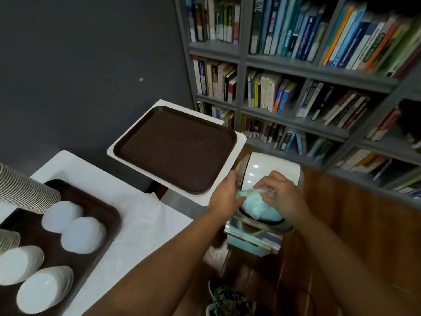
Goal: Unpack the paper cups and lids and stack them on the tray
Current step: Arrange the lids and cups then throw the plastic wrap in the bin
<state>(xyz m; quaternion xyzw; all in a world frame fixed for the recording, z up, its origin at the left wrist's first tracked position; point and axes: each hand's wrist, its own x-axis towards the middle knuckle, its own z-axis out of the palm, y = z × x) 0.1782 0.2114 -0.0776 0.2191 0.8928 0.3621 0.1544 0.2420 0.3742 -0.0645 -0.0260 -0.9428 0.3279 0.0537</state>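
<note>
On the near left, a brown tray (107, 215) carries several stacks of white lids (83, 234) and stacks of ribbed paper cups (25, 190) lying on their sides. A second brown tray (177, 147) sits bare on a white stand further back. Both hands reach over a white swing-lid bin (273, 165) to the right. My right hand (282, 195) grips a crumpled clear plastic wrapper (259, 208) at the bin's opening. My left hand (227, 195) touches the wrapper's left side with fingers nearly straight.
A white table (141, 224) holds the near tray. Grey bookshelves (296, 65) full of books fill the right and back. A dark wall is on the left. A potted plant (230, 302) stands on the wooden floor by my arms. Books lie under the bin.
</note>
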